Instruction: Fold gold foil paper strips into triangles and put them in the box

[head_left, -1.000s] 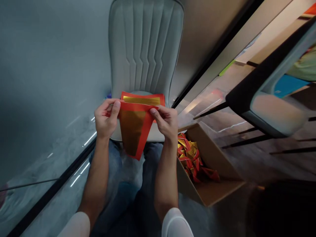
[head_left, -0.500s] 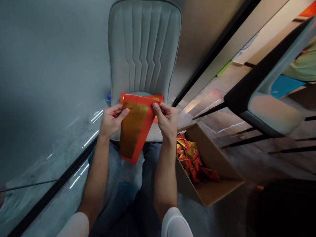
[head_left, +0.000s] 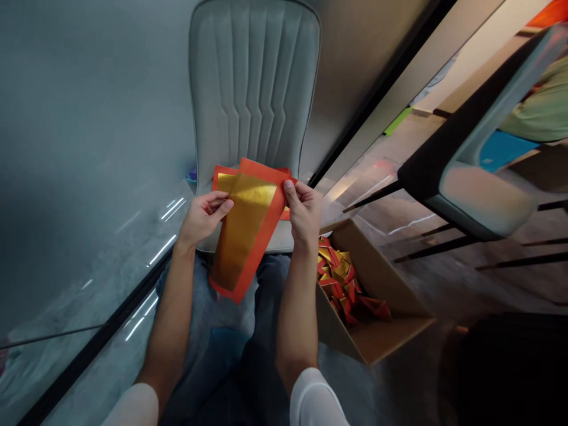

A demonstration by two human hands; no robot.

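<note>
Red-bordered gold paper sheets (head_left: 243, 236) were held up between both hands, above the lap, with one sheet laid over another. Their upper right edge was pinched between the thumb and fingers of the right hand (head_left: 304, 213), and their left edge was held in the narrowly closed left hand (head_left: 204, 220). Below and to the right of the right hand, a cardboard box (head_left: 377, 278) was seen holding a heap of folded red-and-gold paper pieces (head_left: 339, 275). A pale upholstered chair back (head_left: 252, 100) was seen beyond the hands, and jeans-covered legs (head_left: 195, 307) were seen beneath them.
</note>
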